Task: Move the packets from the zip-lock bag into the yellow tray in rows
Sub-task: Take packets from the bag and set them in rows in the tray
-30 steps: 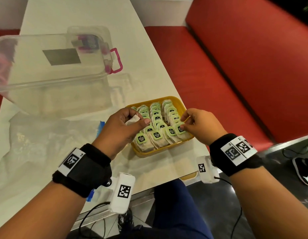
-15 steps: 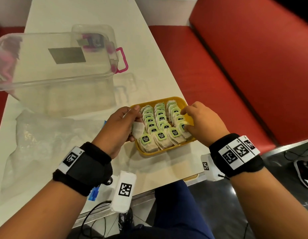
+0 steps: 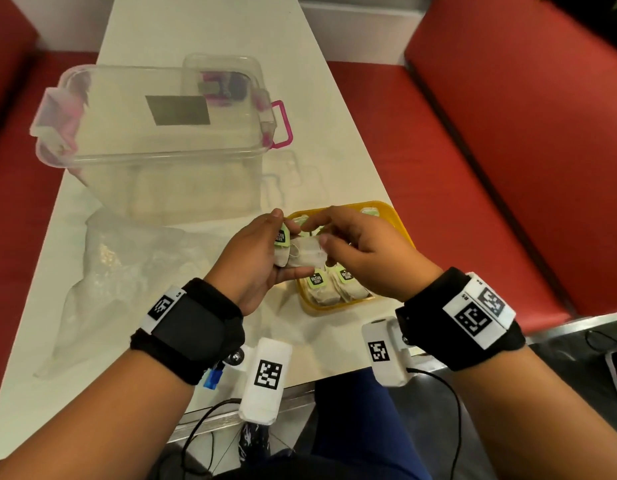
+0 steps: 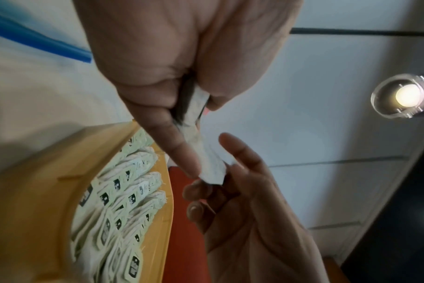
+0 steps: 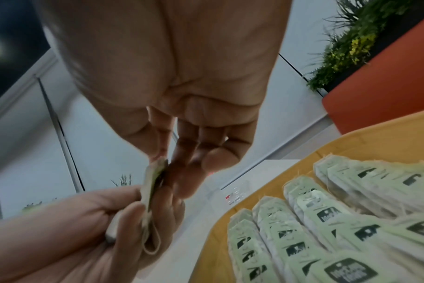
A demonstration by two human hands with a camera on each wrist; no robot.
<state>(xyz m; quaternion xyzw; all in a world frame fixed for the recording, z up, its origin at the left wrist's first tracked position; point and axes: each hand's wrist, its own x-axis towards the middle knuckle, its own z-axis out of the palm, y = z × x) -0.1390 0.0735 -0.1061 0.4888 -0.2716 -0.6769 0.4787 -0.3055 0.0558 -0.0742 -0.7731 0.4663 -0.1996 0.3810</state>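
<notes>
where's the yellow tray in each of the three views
Head: the yellow tray sits right of centre on the white table, mostly hidden behind both hands.
Left wrist: it fills the lower left, tea packets in rows inside.
Right wrist: it takes the lower right corner, with the rows of packets.
Shared landmark: the pale packet held between the hands, beside the tray in all three.

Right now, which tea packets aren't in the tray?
The packets held up between the left hand and right hand; the others lie in the yellow tray.
</notes>
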